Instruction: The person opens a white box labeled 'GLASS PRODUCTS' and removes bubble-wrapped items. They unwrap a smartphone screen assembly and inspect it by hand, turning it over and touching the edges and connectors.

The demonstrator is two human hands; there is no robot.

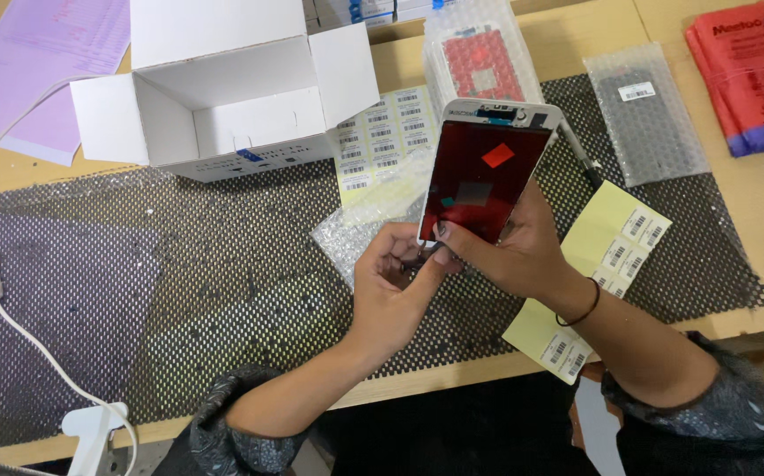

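Over the black perforated mat [179, 291], the right hand [510, 251] grips a white-framed phone screen panel with a dark red face [488, 167], held upright mid-table. The left hand [391, 282] pinches at its near bottom edge. An open white cardboard box [214, 88] sits far left.

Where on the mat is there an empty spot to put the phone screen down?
The widest bare patch of black mesh mat lies left of the left hand, between the white cable and open white box. Around the right hand it is crowded: label sheets, bubble-wrap bags.
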